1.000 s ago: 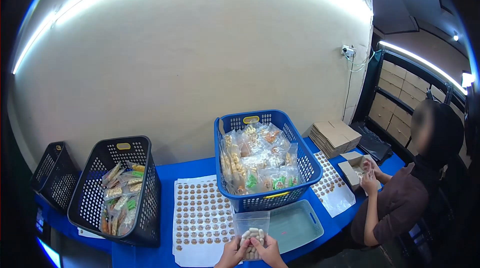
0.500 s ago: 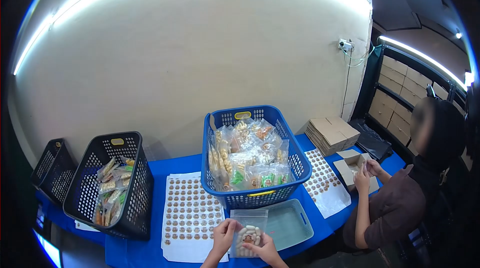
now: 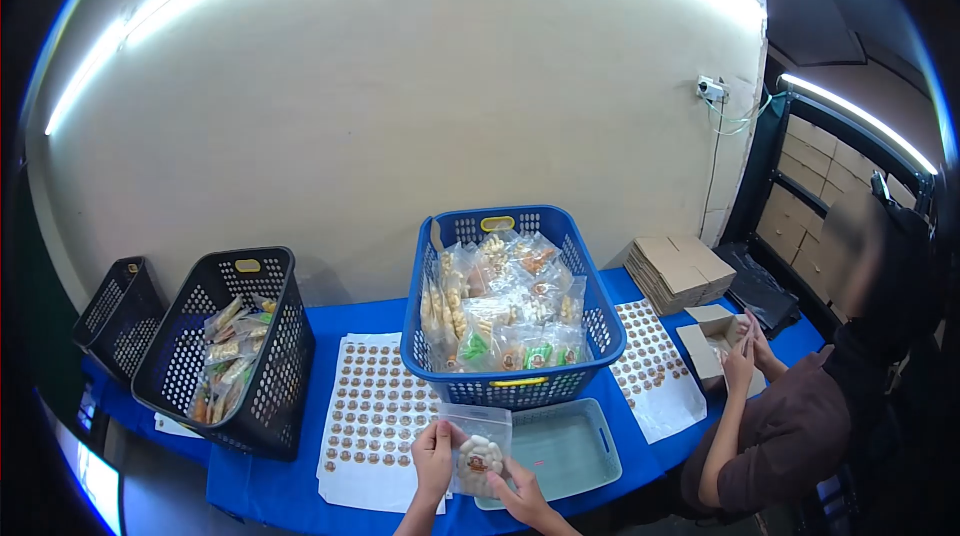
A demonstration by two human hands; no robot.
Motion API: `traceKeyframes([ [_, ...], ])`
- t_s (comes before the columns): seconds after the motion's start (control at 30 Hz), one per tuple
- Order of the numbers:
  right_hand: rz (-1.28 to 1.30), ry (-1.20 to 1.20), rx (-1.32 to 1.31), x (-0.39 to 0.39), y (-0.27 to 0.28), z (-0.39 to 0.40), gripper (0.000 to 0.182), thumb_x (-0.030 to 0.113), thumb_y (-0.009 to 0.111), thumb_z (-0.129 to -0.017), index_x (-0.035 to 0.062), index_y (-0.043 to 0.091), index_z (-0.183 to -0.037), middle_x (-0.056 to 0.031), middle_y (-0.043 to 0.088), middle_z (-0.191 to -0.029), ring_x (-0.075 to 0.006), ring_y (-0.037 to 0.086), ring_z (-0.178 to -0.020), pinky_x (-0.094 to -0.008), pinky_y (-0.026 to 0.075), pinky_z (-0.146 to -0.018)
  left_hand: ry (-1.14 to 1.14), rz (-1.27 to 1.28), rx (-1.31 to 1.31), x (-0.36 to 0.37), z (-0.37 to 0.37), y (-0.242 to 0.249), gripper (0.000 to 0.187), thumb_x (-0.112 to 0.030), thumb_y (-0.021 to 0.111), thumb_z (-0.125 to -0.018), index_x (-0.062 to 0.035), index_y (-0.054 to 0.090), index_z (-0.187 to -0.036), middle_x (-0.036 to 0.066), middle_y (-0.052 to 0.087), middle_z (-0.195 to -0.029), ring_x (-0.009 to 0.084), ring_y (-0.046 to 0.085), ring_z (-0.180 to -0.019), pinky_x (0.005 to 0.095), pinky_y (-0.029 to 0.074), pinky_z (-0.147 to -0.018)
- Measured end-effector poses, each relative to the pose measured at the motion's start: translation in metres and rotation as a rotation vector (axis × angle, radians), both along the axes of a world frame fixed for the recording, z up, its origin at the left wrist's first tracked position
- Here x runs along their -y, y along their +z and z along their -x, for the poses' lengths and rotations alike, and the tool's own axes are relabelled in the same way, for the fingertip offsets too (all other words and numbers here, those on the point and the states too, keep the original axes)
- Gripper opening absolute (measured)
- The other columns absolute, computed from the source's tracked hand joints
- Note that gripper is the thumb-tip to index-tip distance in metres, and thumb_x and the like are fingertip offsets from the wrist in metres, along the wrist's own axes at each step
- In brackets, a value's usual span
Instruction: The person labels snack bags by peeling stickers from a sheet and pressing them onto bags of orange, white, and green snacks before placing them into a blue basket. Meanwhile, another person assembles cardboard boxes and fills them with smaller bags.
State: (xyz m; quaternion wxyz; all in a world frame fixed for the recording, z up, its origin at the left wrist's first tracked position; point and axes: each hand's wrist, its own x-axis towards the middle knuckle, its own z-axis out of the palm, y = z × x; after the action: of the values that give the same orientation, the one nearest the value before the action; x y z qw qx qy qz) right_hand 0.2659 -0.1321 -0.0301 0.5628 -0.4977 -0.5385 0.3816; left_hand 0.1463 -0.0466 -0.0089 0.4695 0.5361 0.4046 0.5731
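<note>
Between my two hands is a clear zip-lock bag (image 3: 476,423) of white, oval pieces, with a round brown sticker on its front. My left hand (image 3: 432,458) pinches the bag's left edge. Lower down, my right hand (image 3: 524,494) grips the right side, its thumb close to the sticker. Just behind the bag stands a grey-green plastic tray (image 3: 592,481). Left of my hands lie sheets of round brown stickers (image 3: 375,406). Beyond the bag, a blue basket (image 3: 520,394) holds many filled snack bags.
Two black baskets (image 3: 290,376) stand to the left, the nearer one holding snack bags. At right are another sticker sheet (image 3: 660,401), stacked flat cartons (image 3: 680,271) and an open box (image 3: 700,346). A co-worker (image 3: 790,426) beside that box holds a small item.
The bag has moved slightly left and up with both my hands on it, and it tilts a little. The camera view has shifted somewhat. The co-worker's hands have risen slightly at the box.
</note>
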Motion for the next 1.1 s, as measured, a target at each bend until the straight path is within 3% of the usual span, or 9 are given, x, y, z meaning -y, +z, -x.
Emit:
traceKeyframes([
  [0.2,-0.161,-0.175,0.259,-0.011,0.030,-0.035,0.034,0.019,0.068,-0.072,0.0012,0.055,-0.098,-0.0078,0.058,-0.081,-0.0167,0.053,-0.069,-0.0276,0.043,-0.066,0.003,-0.186,-0.532,-0.002,0.026,0.010,0.025,-0.020,0.048,-0.088,-0.0005,0.057,-0.074,0.006,0.055,-0.061,0.0119,0.051,-0.053,0.0242,0.040,-0.051],
  [0.23,-0.181,-0.159,0.317,-0.013,0.036,-0.040,0.034,0.019,0.069,-0.070,0.0017,0.056,-0.097,-0.0073,0.058,-0.081,-0.0173,0.053,-0.068,-0.0281,0.043,-0.065,-0.105,-0.208,-0.601,-0.002,0.025,0.007,0.022,-0.021,0.050,-0.085,-0.0027,0.058,-0.075,0.009,0.056,-0.065,0.0193,0.055,-0.054,0.0280,0.042,-0.051],
  [0.33,-0.198,-0.033,0.371,-0.018,0.040,-0.039,0.022,0.016,0.066,-0.072,0.0004,0.057,-0.085,-0.0098,0.053,-0.072,-0.0201,0.049,-0.060,-0.0301,0.040,-0.058,-0.320,-0.372,-0.776,0.012,0.011,0.015,0.020,-0.021,0.053,-0.083,-0.0038,0.059,-0.075,0.010,0.056,-0.066,0.0234,0.056,-0.058,0.0307,0.043,-0.051],
  [0.53,-0.147,0.013,0.365,-0.014,0.051,-0.023,0.017,0.010,0.059,-0.077,-0.0018,0.049,-0.070,-0.0111,0.045,-0.061,-0.0203,0.046,-0.052,-0.0302,0.036,-0.050,-0.160,-0.485,-0.693,0.018,0.011,0.018,0.017,-0.018,0.058,-0.079,-0.0044,0.059,-0.068,0.008,0.055,-0.060,0.0247,0.055,-0.052,0.0311,0.042,-0.046],
  [0.87,-0.092,0.127,0.222,-0.001,0.049,-0.007,0.018,0.010,0.061,-0.076,-0.0010,0.050,-0.067,-0.0063,0.049,-0.058,-0.0119,0.049,-0.052,-0.0248,0.040,-0.051,0.183,-0.468,-0.643,0.012,0.037,0.039,0.024,-0.017,0.056,-0.081,-0.0018,0.055,-0.062,0.009,0.049,-0.053,0.0249,0.050,-0.045,0.0317,0.036,-0.043],
  [0.9,-0.082,0.160,0.244,0.001,0.046,-0.009,0.018,0.010,0.061,-0.076,-0.0010,0.050,-0.067,-0.0060,0.050,-0.058,-0.0117,0.050,-0.052,-0.0247,0.040,-0.051,0.202,-0.530,-0.603,0.007,0.039,0.035,0.029,-0.017,0.052,-0.084,-0.0002,0.052,-0.061,0.007,0.047,-0.050,0.0194,0.045,-0.043,0.0308,0.034,-0.043],
  [1.0,-0.052,0.228,0.253,0.008,0.036,-0.018,0.016,0.011,0.061,-0.075,-0.0011,0.053,-0.068,-0.0055,0.052,-0.058,-0.0118,0.051,-0.053,-0.0245,0.042,-0.052,0.434,-0.211,-0.327,-0.015,0.067,0.030,0.033,-0.017,0.047,-0.087,0.0014,0.048,-0.061,0.004,0.044,-0.049,0.0112,0.039,-0.044,0.0289,0.030,-0.043],
  [1.07,-0.038,0.232,0.178,0.013,0.031,-0.024,0.014,0.011,0.062,-0.075,-0.0011,0.056,-0.069,-0.0054,0.053,-0.058,-0.0127,0.052,-0.052,-0.0246,0.042,-0.052,0.362,-0.199,-0.323,-0.017,0.078,0.043,0.034,-0.017,0.045,-0.088,0.0018,0.045,-0.060,0.003,0.042,-0.049,0.0081,0.035,-0.047,0.0283,0.028,-0.043],
  [1.1,0.015,0.224,0.193,0.014,0.033,-0.027,0.014,0.012,0.064,-0.073,-0.0003,0.059,-0.078,-0.0049,0.058,-0.072,-0.0142,0.055,-0.063,-0.0239,0.044,-0.058,0.324,-0.190,-0.318,-0.017,0.080,0.049,0.035,-0.017,0.044,-0.089,0.0020,0.044,-0.060,0.003,0.041,-0.049,0.0066,0.034,-0.048,0.0280,0.027,-0.043],
])
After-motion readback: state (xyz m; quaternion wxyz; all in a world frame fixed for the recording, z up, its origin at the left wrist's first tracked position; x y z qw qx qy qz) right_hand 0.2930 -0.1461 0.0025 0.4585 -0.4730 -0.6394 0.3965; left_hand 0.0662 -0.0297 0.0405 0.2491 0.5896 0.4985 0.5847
